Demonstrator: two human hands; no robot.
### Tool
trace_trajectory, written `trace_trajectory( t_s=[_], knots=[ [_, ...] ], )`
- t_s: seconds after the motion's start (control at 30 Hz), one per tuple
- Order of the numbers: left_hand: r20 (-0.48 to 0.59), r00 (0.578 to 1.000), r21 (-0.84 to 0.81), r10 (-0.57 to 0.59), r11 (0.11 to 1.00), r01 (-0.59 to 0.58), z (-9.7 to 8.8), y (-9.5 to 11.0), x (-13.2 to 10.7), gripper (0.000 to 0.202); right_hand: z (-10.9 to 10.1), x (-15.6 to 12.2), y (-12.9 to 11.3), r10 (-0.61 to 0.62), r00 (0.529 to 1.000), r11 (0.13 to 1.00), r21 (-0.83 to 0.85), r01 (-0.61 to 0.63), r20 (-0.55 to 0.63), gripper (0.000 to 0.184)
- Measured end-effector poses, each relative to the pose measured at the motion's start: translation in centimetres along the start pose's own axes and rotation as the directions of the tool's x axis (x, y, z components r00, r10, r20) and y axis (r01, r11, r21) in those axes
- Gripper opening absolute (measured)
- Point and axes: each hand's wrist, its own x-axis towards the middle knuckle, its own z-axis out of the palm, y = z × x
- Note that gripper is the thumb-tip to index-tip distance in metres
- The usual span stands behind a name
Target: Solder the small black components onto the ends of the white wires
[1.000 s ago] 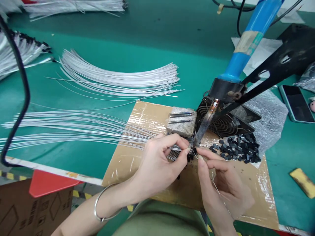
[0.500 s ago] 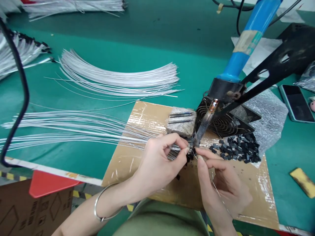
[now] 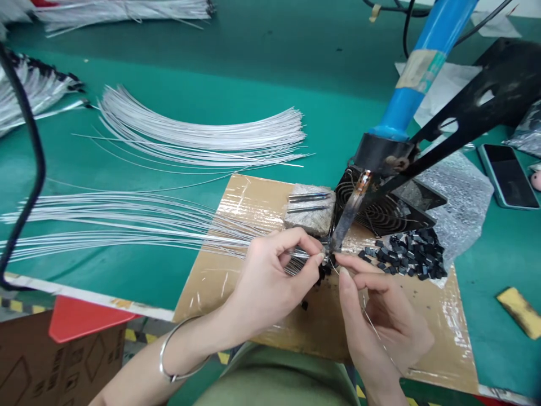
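Note:
My left hand [image 3: 270, 279] pinches the end of a thin white wire [image 3: 236, 242] from the bundle fanned out to the left, holding it at the tip of the fixed soldering iron [image 3: 350, 211]. My right hand [image 3: 376, 316] pinches a fine strand of solder wire [image 3: 372, 324] that runs back across its palm, its tip right at the iron's point. Both hands meet above a taped cardboard sheet [image 3: 236, 282]. The blue-handled iron [image 3: 416, 73] slopes down from the upper right in a black stand [image 3: 465, 124].
A pile of small black parts [image 3: 406, 256] lies on bubble wrap right of the iron. A black fan grille [image 3: 380, 211] and a grey block with metal tips [image 3: 308, 208] sit behind the hands. More white wire bundles [image 3: 203, 135] lie on the green mat. A phone [image 3: 505, 175] is at the right.

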Motion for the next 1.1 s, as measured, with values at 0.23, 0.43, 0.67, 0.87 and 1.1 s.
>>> trace_trajectory(
  t_s=[0.23, 0.43, 0.67, 0.87, 1.1],
  knots=[
    [-0.01, 1.0, 0.039, 0.026, 0.999, -0.026, -0.08, -0.03, -0.15, 0.014, 0.0, 0.08, -0.32, -0.006, 1.0, 1.0, -0.018, 0.006, 0.006, 0.016],
    [-0.006, 1.0, 0.035, 0.004, 0.999, -0.004, 0.07, -0.15, 0.01, 0.012, -0.21, 0.04, -0.05, 0.005, 0.999, 1.0, -0.022, -0.004, 0.033, 0.015],
    [0.008, 1.0, 0.024, -0.017, 1.0, 0.016, 0.25, -0.09, 0.18, 0.011, -0.17, 0.0, 0.2, -0.003, 1.0, 1.0, -0.009, 0.003, 0.028, 0.015],
    [0.004, 0.999, 0.021, -0.053, 0.998, 0.053, 0.1, -0.11, 0.25, 0.01, -0.11, 0.0, -0.2, 0.038, 0.999, 0.999, -0.006, -0.038, 0.022, 0.015],
    [-0.012, 0.999, 0.001, -0.038, 0.999, 0.038, 0.23, 0.03, 0.25, 0.009, 0.06, -0.03, -0.02, 0.037, 0.999, 0.999, 0.004, -0.037, 0.003, 0.015]
  ],
)
